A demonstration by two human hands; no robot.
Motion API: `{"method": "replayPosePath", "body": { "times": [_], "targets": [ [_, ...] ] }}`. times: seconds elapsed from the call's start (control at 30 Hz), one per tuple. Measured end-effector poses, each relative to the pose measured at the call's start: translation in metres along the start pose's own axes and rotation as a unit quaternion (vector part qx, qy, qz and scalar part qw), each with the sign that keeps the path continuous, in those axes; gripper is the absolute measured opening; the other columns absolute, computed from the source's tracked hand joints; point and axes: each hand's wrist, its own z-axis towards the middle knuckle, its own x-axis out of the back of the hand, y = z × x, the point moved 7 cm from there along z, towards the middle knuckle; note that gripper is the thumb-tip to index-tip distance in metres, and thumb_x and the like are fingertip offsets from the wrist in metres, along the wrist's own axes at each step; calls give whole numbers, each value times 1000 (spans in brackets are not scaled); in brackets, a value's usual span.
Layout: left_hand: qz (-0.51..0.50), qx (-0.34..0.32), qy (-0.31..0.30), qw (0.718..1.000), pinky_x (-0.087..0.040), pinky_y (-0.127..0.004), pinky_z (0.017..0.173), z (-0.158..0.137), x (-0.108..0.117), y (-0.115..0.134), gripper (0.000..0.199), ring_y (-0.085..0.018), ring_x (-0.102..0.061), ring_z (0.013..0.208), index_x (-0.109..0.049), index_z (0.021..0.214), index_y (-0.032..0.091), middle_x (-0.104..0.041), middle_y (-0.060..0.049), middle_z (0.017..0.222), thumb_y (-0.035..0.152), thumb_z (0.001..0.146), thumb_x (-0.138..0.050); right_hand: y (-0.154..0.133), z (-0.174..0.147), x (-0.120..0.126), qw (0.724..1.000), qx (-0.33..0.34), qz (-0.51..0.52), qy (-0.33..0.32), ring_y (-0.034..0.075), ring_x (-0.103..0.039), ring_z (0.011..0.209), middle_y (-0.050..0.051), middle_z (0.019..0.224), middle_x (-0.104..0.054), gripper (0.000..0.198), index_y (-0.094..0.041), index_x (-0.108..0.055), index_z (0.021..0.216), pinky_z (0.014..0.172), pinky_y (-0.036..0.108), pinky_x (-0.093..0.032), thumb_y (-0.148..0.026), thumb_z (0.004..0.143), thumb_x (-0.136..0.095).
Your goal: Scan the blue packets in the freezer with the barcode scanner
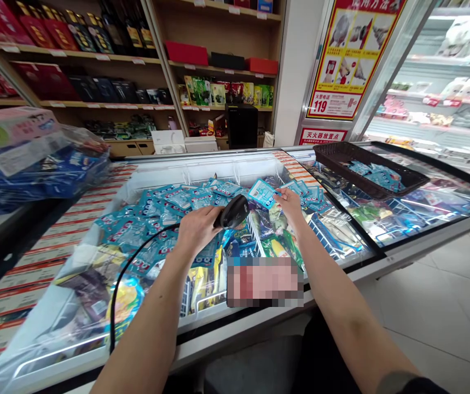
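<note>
The packet [261, 192] is up in our right hand [289, 203], whose grip pinches it by its right end between thumb and fingertips, with a white printed patch turned our way. Just to its left, apart from it, is the scanner [235, 212], with our left hand [199, 227] wrapped around the handle. We judge the step in hand to be scanning this one packet; whether the code has been read, we cannot tell. The move calls for keeping the packet's printed face flat and unfolded and turning the scanner's window squarely onto it, with our fingers clear of the print. The cable [114, 306] loops down past our left forearm, so we would want it free of the loose pile [136, 232] of similar blue packets spread over the freezer's glass lid [158, 174]. Nearer us, at the freezer's front edge, lies a flat device [265, 282], its face blurred out. Off to the right, a dark tray [333, 156] holds a few more blue packets [376, 175]; at far left sits a bulky plastic bag [33, 158]. Stocked shelves [214, 8] stand behind.
</note>
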Motion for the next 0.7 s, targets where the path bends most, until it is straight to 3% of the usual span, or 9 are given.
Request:
{"method": "replayPosePath", "body": {
  "times": [0.7],
  "targets": [
    [4,6,-21,1000,-42,-31,66,-1,1,2,33,-24,-62,91,-54,114,23,-66,-6,101,34,82,-55,-7,-10,-6,1000,-6,-23,-20,16,-56,67,-1,69,-60,42,-20,-61,93,59,30,-49,-48,61,-65]
  ]
}}
